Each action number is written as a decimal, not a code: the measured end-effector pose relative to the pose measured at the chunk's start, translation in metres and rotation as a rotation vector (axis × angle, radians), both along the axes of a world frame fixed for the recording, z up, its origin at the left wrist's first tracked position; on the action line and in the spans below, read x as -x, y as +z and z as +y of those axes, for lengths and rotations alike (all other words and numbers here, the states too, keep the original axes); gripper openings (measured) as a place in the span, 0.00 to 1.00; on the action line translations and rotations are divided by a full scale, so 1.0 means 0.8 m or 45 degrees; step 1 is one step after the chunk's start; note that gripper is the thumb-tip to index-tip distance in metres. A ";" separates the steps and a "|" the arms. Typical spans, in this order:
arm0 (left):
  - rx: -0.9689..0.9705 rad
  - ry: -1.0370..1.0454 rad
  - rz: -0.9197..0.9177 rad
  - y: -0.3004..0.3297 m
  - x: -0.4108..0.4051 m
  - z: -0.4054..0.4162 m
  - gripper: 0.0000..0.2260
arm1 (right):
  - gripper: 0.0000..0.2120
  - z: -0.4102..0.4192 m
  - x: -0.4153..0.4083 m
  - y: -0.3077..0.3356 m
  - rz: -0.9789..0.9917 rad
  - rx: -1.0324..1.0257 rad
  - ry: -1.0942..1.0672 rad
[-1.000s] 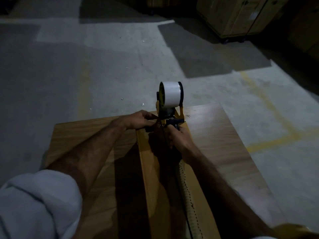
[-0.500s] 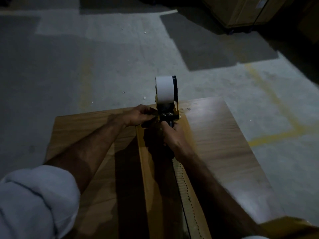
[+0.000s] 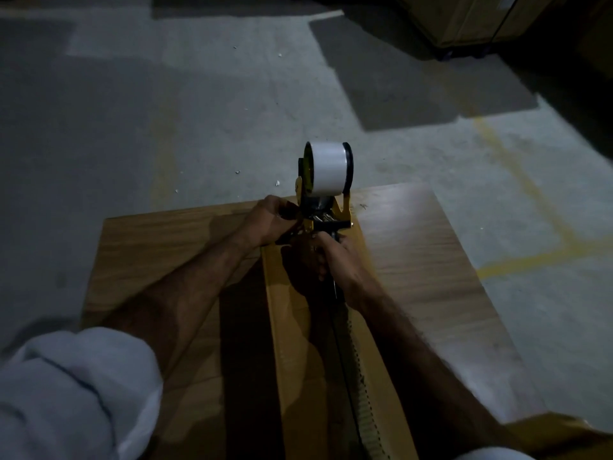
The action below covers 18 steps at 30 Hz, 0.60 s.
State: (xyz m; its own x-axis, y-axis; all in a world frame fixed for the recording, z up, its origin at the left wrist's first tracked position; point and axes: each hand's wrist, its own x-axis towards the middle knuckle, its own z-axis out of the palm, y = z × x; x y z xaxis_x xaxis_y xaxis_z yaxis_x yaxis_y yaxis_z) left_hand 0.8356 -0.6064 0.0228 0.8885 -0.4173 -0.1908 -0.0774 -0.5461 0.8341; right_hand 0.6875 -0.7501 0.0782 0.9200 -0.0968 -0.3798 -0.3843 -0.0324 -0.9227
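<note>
A yellow and black tape dispenser (image 3: pixel 326 210) with a white roll of tape (image 3: pixel 329 172) stands at the far end of a long cardboard box (image 3: pixel 298 343). My right hand (image 3: pixel 335 258) grips the dispenser's handle from behind. My left hand (image 3: pixel 270 222) has its fingers curled at the dispenser's left side, by the box's far edge; what they pinch is too dark to tell. The box's centre seam runs toward me, with a strip of corrugated edge showing on its right.
The box lies on a wood-grain board or table (image 3: pixel 414 260) over a grey concrete floor (image 3: pixel 166 127) with yellow painted lines (image 3: pixel 530 254). Large cardboard cartons on a wheeled base (image 3: pixel 464 24) stand at the far right. Small white scraps lie on the floor.
The dispenser tipped slightly, the roll turning from edge-on to showing its left flange again. Both hands stay at the box's far end; the camera shifted a little.
</note>
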 end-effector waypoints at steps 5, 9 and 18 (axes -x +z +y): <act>0.033 -0.012 0.035 0.002 -0.003 -0.001 0.07 | 0.17 -0.004 0.000 0.004 0.026 -0.073 0.024; 0.036 -0.035 0.044 0.004 -0.002 0.000 0.09 | 0.18 0.000 0.001 0.003 -0.019 0.019 0.024; 0.069 -0.253 0.141 -0.002 -0.014 0.025 0.07 | 0.14 0.008 0.011 0.005 -0.005 0.070 -0.001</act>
